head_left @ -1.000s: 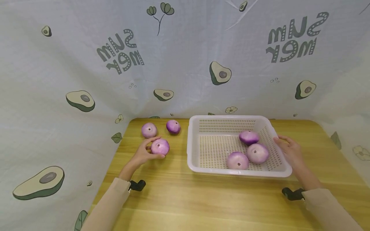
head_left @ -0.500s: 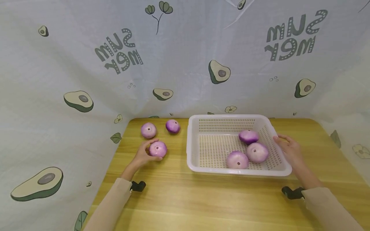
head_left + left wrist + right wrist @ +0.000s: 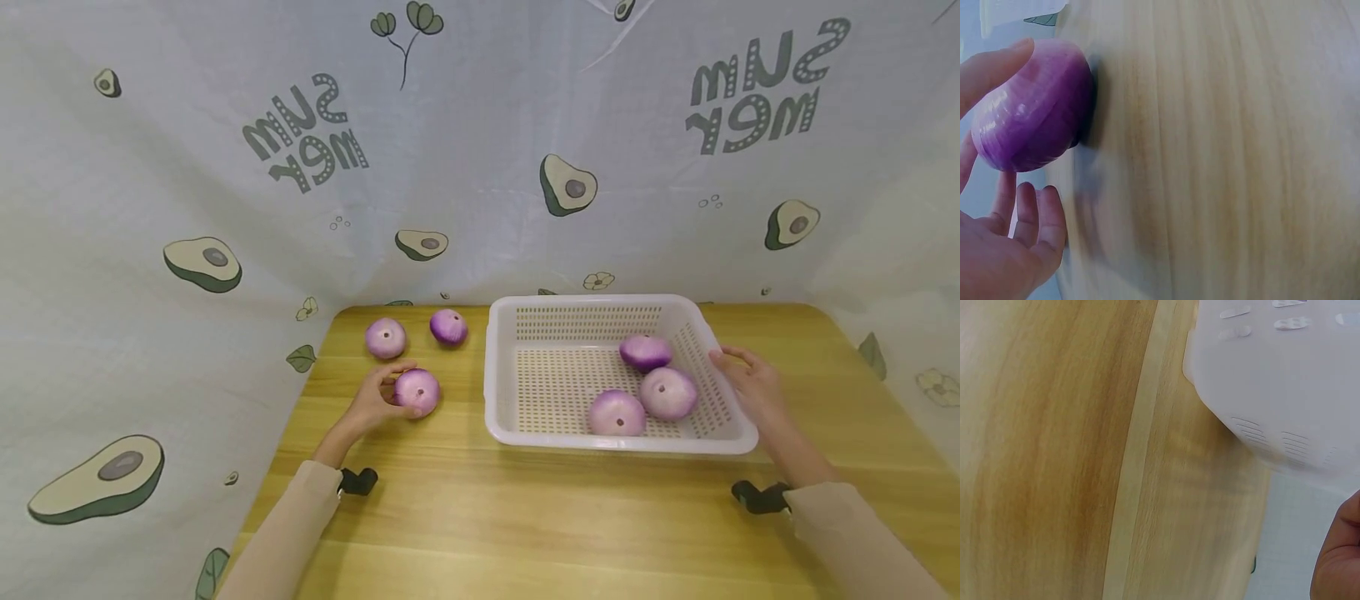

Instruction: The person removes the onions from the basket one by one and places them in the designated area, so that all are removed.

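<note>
My left hand (image 3: 372, 402) holds a purple onion (image 3: 417, 392) between thumb and fingers at the left part of the table. In the left wrist view, the thumb lies over the onion (image 3: 1035, 109) and other fingers are on its far side and below. Whether this onion touches the tabletop is hard to tell. At the basket's right side, my right hand (image 3: 757, 387) grips the rim of the white plastic basket (image 3: 501, 375). Three onions lie in the basket's right half, among them a dark purple onion (image 3: 646, 352). The right wrist view shows only part of that hand (image 3: 1338, 559).
Behind my left hand, a pale onion (image 3: 386, 338) and a darker onion (image 3: 448, 327) sit on the wooden table (image 3: 480, 517). A white cloth (image 3: 480, 167) printed with avocados hangs behind the table and along its left side.
The onion in my left hand has shifted slightly toward me and turned a little within the fingers. My right hand and the basket stay in about the same place.
</note>
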Demonstrator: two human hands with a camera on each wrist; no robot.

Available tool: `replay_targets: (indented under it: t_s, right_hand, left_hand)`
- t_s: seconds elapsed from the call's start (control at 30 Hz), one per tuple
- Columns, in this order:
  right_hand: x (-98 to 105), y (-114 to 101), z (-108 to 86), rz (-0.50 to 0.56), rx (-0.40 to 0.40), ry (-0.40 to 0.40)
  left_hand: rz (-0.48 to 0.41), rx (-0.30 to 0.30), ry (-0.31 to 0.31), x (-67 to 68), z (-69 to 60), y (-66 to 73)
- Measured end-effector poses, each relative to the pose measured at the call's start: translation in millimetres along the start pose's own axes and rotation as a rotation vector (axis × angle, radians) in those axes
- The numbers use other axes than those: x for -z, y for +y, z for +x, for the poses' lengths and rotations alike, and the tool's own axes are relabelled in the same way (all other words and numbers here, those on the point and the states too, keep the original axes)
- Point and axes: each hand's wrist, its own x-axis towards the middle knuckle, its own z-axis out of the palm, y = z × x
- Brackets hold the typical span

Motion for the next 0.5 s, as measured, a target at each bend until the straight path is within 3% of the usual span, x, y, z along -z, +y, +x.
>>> replay_targets:
  t_s: [0.2,0.37,0.5]
  right_hand:
    - [1,0,0.1,-0.017,-0.004,0.010]
    - [1,-1,-0.1,0.023,-0.004,-0.001]
    - [1,-2,-0.6,0.026,0.002,-0.007]
  left_hand:
    - [0.022,0.024,-0.022,3.8,0.9,10.7]
    - [0.011,-0.010,-0.028,10.3,9.3,27.5]
    - [0.002,-0.043,-0.064,13.7,18.1,48.9]
